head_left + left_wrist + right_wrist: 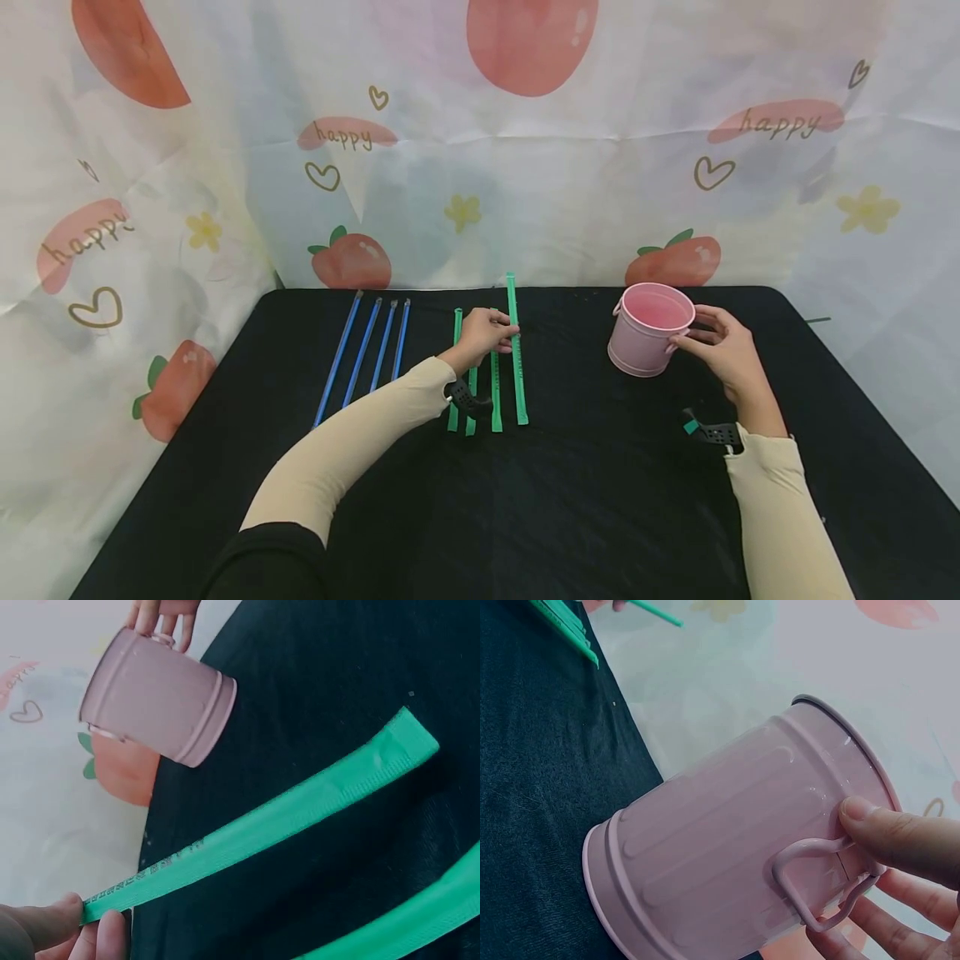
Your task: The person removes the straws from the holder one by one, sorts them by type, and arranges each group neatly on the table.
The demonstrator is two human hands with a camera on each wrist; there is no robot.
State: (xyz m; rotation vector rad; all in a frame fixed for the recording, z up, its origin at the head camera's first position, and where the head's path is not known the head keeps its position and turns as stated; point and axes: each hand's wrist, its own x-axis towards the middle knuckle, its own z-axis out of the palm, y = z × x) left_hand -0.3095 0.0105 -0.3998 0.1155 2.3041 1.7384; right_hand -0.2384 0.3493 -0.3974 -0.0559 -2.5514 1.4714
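Observation:
My left hand (483, 335) pinches a long, flat green packet (517, 358) near its far part, between thumb and fingers. Dark print runs along this packet (247, 844) in the left wrist view, and its free end points away from the hand. Several similar green packets (496, 392) lie beside it on the black table, partly hidden by the hand and wrist. On the right, my right hand (723, 346) holds a pink metal bucket (637, 337) at its side near the rim. The thumb (862, 808) presses beside a looped handle (799, 851), with fingers behind it.
Several thin blue sticks (337, 358) lie side by side on the left of the black tablecloth (585, 500), partly behind the left arm. A printed curtain (540, 192) hangs behind the table's far edge and along its sides.

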